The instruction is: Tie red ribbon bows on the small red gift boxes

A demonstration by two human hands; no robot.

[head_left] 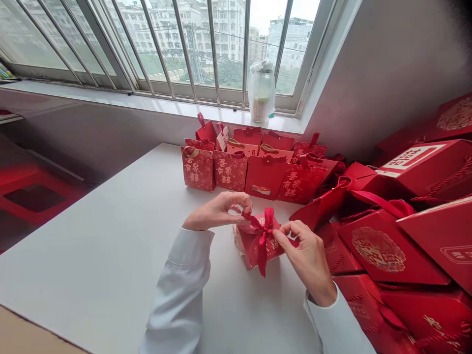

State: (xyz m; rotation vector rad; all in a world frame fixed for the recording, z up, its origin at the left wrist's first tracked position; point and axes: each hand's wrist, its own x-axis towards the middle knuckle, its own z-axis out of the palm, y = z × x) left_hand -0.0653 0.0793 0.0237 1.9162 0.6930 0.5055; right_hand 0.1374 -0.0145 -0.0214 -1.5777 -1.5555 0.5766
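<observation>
A small red gift box [251, 251] stands on the white table in front of me, with a gold cord at its left side. On its top sits a red ribbon [263, 246] tied in a bow, one tail hanging down the front. My left hand [224, 211] pinches the bow's left loop between thumb and fingers. At the bow's right side, my right hand [304, 250] is closed, with thumb and forefinger on the ribbon close to the knot. Part of the box's right side is hidden behind my right hand.
Several small red gift bags [230, 169] stand in rows at the table's back edge. Larger red boxes with rope handles [394, 241] are piled on the right. A plastic-wrapped jar [261, 96] stands on the windowsill. A red stool [33, 191] is left of the white table [110, 246].
</observation>
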